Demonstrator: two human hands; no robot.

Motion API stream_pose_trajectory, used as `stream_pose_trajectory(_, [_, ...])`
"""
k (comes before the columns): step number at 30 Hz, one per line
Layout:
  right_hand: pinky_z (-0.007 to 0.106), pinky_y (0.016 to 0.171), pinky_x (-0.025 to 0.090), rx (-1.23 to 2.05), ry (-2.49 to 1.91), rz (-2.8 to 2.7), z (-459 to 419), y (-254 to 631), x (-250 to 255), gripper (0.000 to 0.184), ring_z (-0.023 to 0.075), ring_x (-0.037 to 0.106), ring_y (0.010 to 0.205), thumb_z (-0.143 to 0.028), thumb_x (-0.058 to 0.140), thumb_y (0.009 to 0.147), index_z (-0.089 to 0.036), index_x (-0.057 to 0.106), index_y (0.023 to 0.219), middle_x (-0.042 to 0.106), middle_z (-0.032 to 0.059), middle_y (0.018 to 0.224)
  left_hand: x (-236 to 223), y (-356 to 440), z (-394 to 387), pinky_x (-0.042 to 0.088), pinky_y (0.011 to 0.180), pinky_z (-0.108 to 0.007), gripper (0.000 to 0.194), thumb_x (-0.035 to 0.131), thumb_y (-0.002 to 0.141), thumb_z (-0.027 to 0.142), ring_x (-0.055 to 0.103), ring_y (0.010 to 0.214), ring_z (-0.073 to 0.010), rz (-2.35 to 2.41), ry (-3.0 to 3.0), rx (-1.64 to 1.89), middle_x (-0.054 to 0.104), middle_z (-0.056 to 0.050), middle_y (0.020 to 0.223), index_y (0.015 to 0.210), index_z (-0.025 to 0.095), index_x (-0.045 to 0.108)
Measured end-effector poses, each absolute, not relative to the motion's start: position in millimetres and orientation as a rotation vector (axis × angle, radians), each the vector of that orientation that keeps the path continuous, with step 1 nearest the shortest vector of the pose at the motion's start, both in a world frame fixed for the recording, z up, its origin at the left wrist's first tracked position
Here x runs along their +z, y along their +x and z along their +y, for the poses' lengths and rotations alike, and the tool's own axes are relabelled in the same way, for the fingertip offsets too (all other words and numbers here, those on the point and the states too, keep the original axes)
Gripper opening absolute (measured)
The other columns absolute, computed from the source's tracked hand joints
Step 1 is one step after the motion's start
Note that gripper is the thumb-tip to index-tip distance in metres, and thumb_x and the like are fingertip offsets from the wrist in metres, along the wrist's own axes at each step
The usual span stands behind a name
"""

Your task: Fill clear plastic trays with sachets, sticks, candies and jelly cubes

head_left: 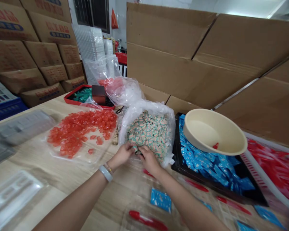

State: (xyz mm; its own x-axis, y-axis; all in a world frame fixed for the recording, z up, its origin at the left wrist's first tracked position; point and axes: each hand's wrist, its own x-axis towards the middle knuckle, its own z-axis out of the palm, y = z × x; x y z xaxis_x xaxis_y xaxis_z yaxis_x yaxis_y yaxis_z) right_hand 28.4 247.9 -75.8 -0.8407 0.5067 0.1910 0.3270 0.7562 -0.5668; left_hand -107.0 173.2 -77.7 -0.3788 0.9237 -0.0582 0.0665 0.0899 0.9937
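My left hand (pixel 121 154) and right hand (pixel 148 160) are close together, almost touching, at the near edge of a heap of small wrapped sweets (pixel 150 136) in a clear plastic bag (pixel 146 110) on the wooden table (pixel 26 163). My fingers (pixel 135 148) curl down, half closed, and rest on the sweets. One or two sweets sit right between my hands, but I can't tell whether either hand is actually gripping anything, since my fingertips are buried in the pile. The right hand's fingers look just as curled and neither hand is spread open. A cream plastic bowl (pixel 214 131) tilts on blue-wrapped sweets (pixel 207 163) in a black tray (pixel 176 154) to my right, just beside the bag. To my left, loose red candies (pixel 82 131) lie on a sheet of clear plastic. A pale band (pixel 105 173) circles my left wrist.
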Motion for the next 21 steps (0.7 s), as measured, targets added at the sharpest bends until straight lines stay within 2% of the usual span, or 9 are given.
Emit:
stream_pose_trajectory(5, [0.028,0.08,0.04,0.761,-0.693,-2.601,248,29,-74,0.033,0.0173,0.049,0.091,-0.008,0.047,0.074,-0.02,0.054,0.104,0.053,0.0053,0.095,-76,-104,178,0.042,0.063,-0.027,0.016,0.05,0.069,0.021,0.052,0.065,-0.0144,1.61,0.973,1.416,0.059,-0.002,0.072,0.08,0.013,0.056])
stream_pose_trajectory(12, [0.025,0.071,0.04,0.679,-0.652,-2.653,245,27,-76,0.017,0.0145,0.05,0.079,-0.005,0.047,0.073,-0.018,0.057,0.077,0.052,0.0029,0.083,-72,-97,174,0.042,0.069,-0.029,0.011,0.049,0.068,0.017,0.054,0.072,-0.0167,1.74,1.066,1.379,0.061,-0.003,0.071,0.074,0.013,0.057])
stream_pose_trajectory(18, [0.028,0.076,0.04,0.665,-0.746,-2.46,258,54,-49,0.019,0.017,0.05,0.084,-0.011,0.047,0.076,-0.016,0.058,0.09,0.055,0.0062,0.087,-56,-98,161,0.042,0.072,-0.03,0.018,0.051,0.066,0.02,0.057,0.073,-0.0181,1.878,1.112,1.342,0.064,-0.004,0.075,0.08,0.013,0.061])
stream_pose_trajectory(21, [0.029,0.076,0.04,0.741,-0.822,-2.408,267,75,-42,0.018,0.0171,0.052,0.082,-0.012,0.049,0.075,-0.014,0.059,0.091,0.057,0.0062,0.083,-55,-85,162,0.043,0.071,-0.031,0.017,0.053,0.065,0.023,0.057,0.072,-0.0187,1.834,1.152,1.314,0.065,-0.004,0.075,0.077,0.015,0.062])
